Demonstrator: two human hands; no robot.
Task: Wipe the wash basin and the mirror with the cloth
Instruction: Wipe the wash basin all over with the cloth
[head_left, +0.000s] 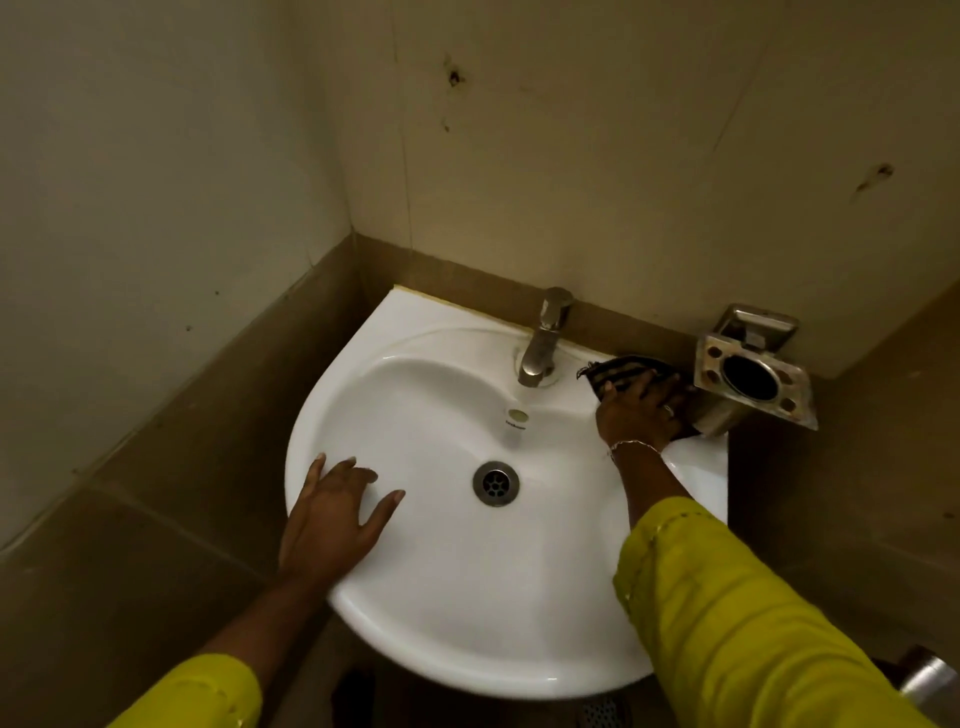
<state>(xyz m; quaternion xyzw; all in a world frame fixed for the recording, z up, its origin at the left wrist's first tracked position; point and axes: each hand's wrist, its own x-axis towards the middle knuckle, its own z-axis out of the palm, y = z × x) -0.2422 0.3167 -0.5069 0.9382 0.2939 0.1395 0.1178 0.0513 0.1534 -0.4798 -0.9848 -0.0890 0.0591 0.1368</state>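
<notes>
Sleeve (727, 623): yellow.
Left hand (332, 514): spread on wash basin (467, 597).
Right hand (639, 410): flat, pressing cloth (623, 371).
Cloth: looks soft, light; push from top.

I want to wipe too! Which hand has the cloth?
The right hand, pressing the cloth beside the tap; the left hand lies bare on the basin.

The basin (467, 597) looks like glossy, smooth white ceramic. The tap (543, 343) and the drain (496, 483) are metal with a dull shine. The cloth (618, 371) is dark woven fabric with a frayed edge. The holder (802, 384) is metal, tarnished and spotted.
</notes>
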